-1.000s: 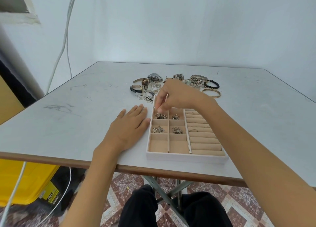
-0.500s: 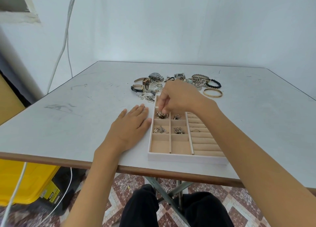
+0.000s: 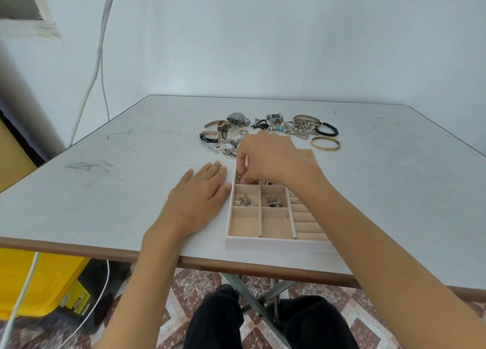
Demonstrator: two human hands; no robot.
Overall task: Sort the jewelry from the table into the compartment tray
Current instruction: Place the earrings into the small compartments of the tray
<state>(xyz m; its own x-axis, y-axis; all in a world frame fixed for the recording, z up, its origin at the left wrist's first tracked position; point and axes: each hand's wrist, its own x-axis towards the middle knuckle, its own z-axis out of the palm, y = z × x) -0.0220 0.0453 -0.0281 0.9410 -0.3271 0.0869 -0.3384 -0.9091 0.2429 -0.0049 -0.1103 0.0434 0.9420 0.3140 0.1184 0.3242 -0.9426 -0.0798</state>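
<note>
Head view: the right hand (image 3: 273, 159) reaches into a far-left cell of the compartment tray (image 3: 263, 242), its grip pinched narrow; whether it holds a piece cannot be told. The left hand (image 3: 200, 196) lies flat and spread on the bench (image 3: 118, 185), touching the tray's side. The loose jewelry (image 3: 273, 129) heaped just beyond looks light, tangly and slippery, best pinched piece by piece. A gold bangle (image 3: 325, 143) lies beside the heap.

Beige-lined white tray (image 3: 276, 244) — gold bangle (image 3: 325, 143), black bead bracelet (image 3: 327, 129), pale grey table (image 3: 131, 180)
</note>
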